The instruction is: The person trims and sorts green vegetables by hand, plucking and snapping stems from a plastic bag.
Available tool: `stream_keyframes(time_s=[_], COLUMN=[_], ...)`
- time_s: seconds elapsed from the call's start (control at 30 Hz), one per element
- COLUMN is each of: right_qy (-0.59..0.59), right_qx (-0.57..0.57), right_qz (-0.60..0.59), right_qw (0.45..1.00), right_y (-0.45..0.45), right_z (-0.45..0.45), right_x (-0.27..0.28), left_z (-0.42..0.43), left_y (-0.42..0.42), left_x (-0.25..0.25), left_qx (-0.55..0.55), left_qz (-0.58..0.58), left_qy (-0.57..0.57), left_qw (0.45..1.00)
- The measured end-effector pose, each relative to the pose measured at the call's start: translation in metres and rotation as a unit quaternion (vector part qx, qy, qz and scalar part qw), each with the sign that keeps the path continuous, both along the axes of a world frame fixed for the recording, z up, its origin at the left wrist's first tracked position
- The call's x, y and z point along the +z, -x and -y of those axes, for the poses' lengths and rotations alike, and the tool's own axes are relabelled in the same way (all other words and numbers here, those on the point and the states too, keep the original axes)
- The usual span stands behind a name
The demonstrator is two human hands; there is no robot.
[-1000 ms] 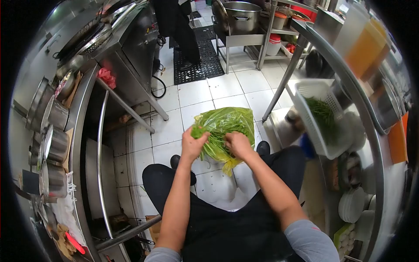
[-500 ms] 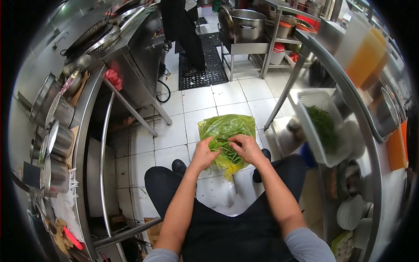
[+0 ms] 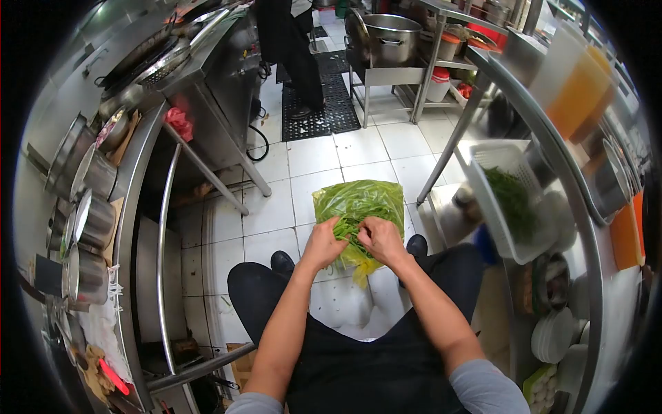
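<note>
A translucent yellow-green plastic bag (image 3: 383, 196) lies between my knees, with a bunch of thin green vegetable stems (image 3: 349, 228) on it. Its bunched yellow end (image 3: 363, 272) points towards me. My left hand (image 3: 323, 243) is closed round the left side of the stems. My right hand (image 3: 383, 240) has its fingers curled in a pinch at the right of the bunch, on stems mostly hidden by the fingers. Both hands are low over the bag and close together. The exact kind of greens is too small to tell.
To the left runs a steel counter with several metal pots (image 3: 93, 221). A white basket of chopped greens (image 3: 507, 207) stands on the right rack. Ahead, a person in dark clothes (image 3: 293, 55) stands on a black rubber mat (image 3: 321, 114), near a large stockpot (image 3: 392, 41).
My right hand has moved slightly left and its fingers have curled in more tightly. My left hand stays almost where it was on the stems.
</note>
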State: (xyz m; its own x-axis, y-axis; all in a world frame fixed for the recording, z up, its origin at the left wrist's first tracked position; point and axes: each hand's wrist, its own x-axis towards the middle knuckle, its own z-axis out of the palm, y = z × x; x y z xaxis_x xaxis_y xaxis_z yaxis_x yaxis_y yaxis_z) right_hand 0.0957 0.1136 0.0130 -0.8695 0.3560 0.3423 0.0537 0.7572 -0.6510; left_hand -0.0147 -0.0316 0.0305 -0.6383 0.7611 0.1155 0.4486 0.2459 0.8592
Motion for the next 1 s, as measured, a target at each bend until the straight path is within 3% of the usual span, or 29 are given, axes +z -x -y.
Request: stream_keyframes(time_s=[0.07,0.1,0.13,0.2,0.27,0.33,0.4,0.43,0.5,0.63,0.7,0.83,0.9,0.93,1.0], right_qy=[0.119,0.119,0.224,0.378,0.318,0.256,0.028,0.029,0.173,0.164,-0.014,0.045,0.125,0.127,0.075], right_qx=[-0.088,-0.091,-0.111,-0.131,-0.131,-0.131,-0.117,-0.118,-0.146,-0.148,-0.099,-0.215,-0.136,-0.133,0.006], right_qz=[-0.018,-0.017,-0.035,-0.067,-0.079,-0.090,-0.149,-0.148,-0.101,-0.086,-0.127,-0.082,0.032,0.031,-0.019], right_qw=[0.989,0.989,0.967,0.914,0.936,0.953,0.981,0.981,0.969,0.971,0.987,0.972,0.982,0.982,0.997], right_y=[0.002,0.004,0.008,0.012,0.010,0.010,0.014,0.015,0.015,0.018,0.018,0.014,0.006,0.006,0.004], right_z=[0.005,0.004,0.003,0.005,0.008,0.009,0.007,0.009,0.014,0.013,0.006,-0.034,-0.048,-0.043,-0.031], right_x=[0.003,-0.004,-0.014,-0.019,-0.013,-0.011,-0.009,-0.007,-0.006,-0.018,-0.026,-0.045,-0.028,-0.030,-0.028], left_z=[-0.002,-0.004,-0.005,-0.008,-0.008,-0.007,-0.007,-0.008,-0.009,-0.011,-0.009,0.005,0.013,0.016,0.014], left_y=[0.000,0.001,0.002,0.003,0.004,0.003,0.005,0.006,0.006,0.004,0.004,0.010,0.014,0.017,0.020], left_x=[0.002,0.003,0.003,0.000,-0.003,-0.002,-0.004,-0.005,-0.005,-0.007,-0.002,0.002,0.010,0.010,0.007], left_qx=[-0.009,-0.001,0.007,0.002,-0.002,-0.015,-0.015,-0.016,-0.013,-0.016,-0.009,-0.023,-0.004,0.011,0.049], left_qz=[0.015,0.086,0.157,0.167,0.177,0.267,0.275,0.282,0.282,0.276,0.276,0.305,0.344,0.349,0.358], left_qy=[-0.005,-0.012,-0.018,-0.046,-0.075,-0.107,-0.112,-0.116,-0.111,-0.091,-0.089,-0.093,-0.087,-0.090,-0.133], left_qw=[1.000,0.996,0.987,0.985,0.981,0.958,0.955,0.952,0.953,0.957,0.957,0.948,0.935,0.933,0.923])
